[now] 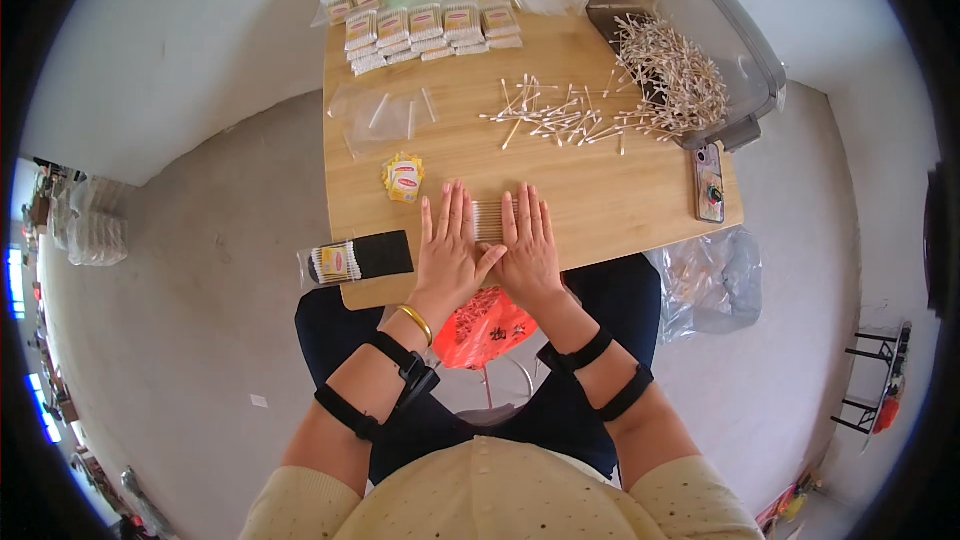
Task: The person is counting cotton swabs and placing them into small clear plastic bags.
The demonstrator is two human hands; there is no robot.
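A row of cotton swabs lies side by side near the table's front edge. My left hand rests flat along its left end, fingers stretched out. Against the right end my right hand lies flat too, fingers straight and close together. The thumbs meet or nearly meet at the row's near side; parts of the row are hidden beneath my hands. Small yellow and white label cards are stacked just beyond my left hand. Farther off, loose cotton swabs are scattered over the wood.
A grey plastic bin lies tipped at the far right, swabs spilling out. Packed swab bundles stand in rows at the back. Also there: clear bags, a phone, a black strip with a swab pack, and a red bag below the edge.
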